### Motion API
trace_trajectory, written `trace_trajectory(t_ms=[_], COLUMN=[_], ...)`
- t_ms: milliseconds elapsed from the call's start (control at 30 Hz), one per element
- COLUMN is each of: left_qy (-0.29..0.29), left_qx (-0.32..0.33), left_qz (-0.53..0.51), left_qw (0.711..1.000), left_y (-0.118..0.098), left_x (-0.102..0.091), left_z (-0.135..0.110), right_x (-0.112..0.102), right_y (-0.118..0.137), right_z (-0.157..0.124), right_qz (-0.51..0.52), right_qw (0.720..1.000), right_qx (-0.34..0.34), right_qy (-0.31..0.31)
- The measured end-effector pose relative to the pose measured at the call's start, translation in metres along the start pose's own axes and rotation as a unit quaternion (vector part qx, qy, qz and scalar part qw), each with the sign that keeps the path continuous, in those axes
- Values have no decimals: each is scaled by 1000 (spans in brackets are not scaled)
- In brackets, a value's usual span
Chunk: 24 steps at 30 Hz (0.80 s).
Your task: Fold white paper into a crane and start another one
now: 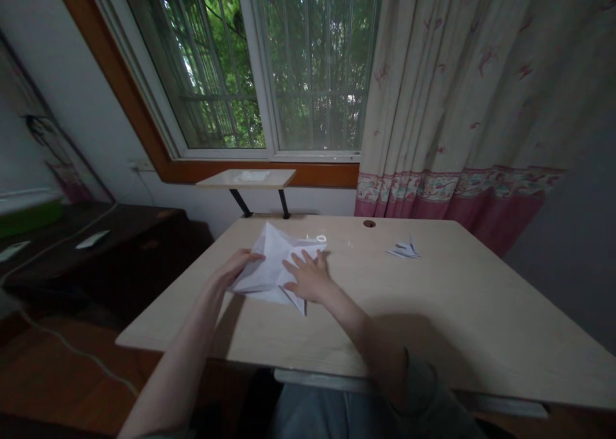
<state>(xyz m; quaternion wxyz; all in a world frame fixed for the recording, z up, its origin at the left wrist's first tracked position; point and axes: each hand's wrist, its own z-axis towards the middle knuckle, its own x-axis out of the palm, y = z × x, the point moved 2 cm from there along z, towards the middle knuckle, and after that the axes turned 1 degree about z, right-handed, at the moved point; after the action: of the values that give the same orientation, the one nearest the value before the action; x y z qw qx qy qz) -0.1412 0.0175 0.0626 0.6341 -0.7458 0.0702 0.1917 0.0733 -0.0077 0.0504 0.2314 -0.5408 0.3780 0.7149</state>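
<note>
A creased sheet of white paper (270, 259), partly folded, lies on the light wooden desk in front of me. My left hand (239, 264) pinches its left edge, thumb on top and the other fingers mostly hidden. Spread over the right part of the paper is my right hand (308, 277), palm down with its fingers apart. A folded flap points toward me below the right hand, and another corner sticks out beyond its fingertips.
A small folded paper piece (404, 250) rests on the desk (385, 336) to the right. Near the back edge is a round cable hole (369, 223). A raised shelf (216, 179) stands at the back left. Beside the desk on the left is a dark low table (144, 217).
</note>
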Motion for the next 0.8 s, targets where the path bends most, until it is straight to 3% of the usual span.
trace_trajectory(t_ms=[67,133,233,300,367,433,500,567,633,733,800], left_qy=[-1,-23,-49,-65,-85,-126,-181,-239,-290,-297,-229], left_qx=[4,31,73,89,97,128,155,195,246,314,348], left_qz=[89,164,239,272,307,399,428,387,302,141,18], left_qw=[996,986,967,956,943,899,872,869,874,891,909], left_y=[12,25,41,49,55,55,48,33,9,-29,-48], left_x=[-3,-3,-4,-6,-10,-12,-11,-7,2,26,45], left_z=[21,33,41,43,43,42,38,30,13,-32,-74], right_x=[26,43,49,40,21,0,-17,-26,-25,-14,-8], right_y=[-8,-18,-43,-70,-103,-143,-186,-224,-252,-267,-262], right_z=[13,16,5,-9,-28,-50,-74,-94,-106,-110,-112], right_qz=[10,16,15,-4,-33,-44,-39,-31,-1,57,39], right_qw=[998,997,999,999,989,953,878,804,796,876,906], right_qx=[12,8,-37,-44,-33,36,169,297,373,357,331], right_qy=[67,71,15,-30,-143,-298,-446,-515,-477,-319,-262])
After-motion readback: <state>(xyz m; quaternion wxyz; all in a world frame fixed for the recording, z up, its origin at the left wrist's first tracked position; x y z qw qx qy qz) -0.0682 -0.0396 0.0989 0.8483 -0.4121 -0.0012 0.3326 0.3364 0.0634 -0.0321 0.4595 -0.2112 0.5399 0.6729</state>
